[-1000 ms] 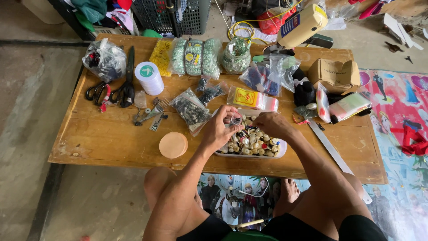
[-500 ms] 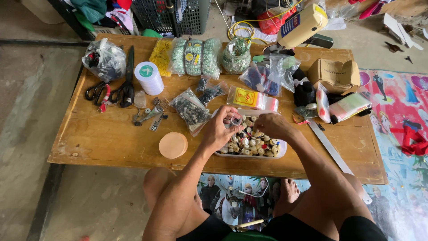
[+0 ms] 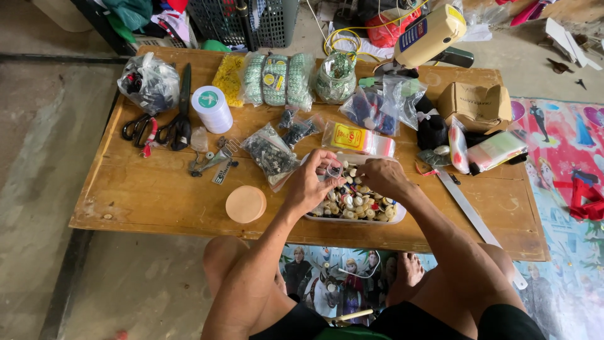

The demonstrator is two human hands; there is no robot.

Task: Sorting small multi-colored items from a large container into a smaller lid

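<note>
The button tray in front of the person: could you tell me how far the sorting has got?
Done: nothing shows as set aside. In hand: the left hand pinches a small clear round piece over the white tray, and the right hand reaches into the buttons. Left: the tray is heaped with mixed buttons.

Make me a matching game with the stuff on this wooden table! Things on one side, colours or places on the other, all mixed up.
Things:
1. scissors
2. white tape roll
3. cardboard box
4. metal ruler

Places:
A. table's far right corner
B. right of the button tray
C. left side, black handles
D. standing just right of the scissors

Pairs: 1-C, 2-D, 3-A, 4-B
</note>
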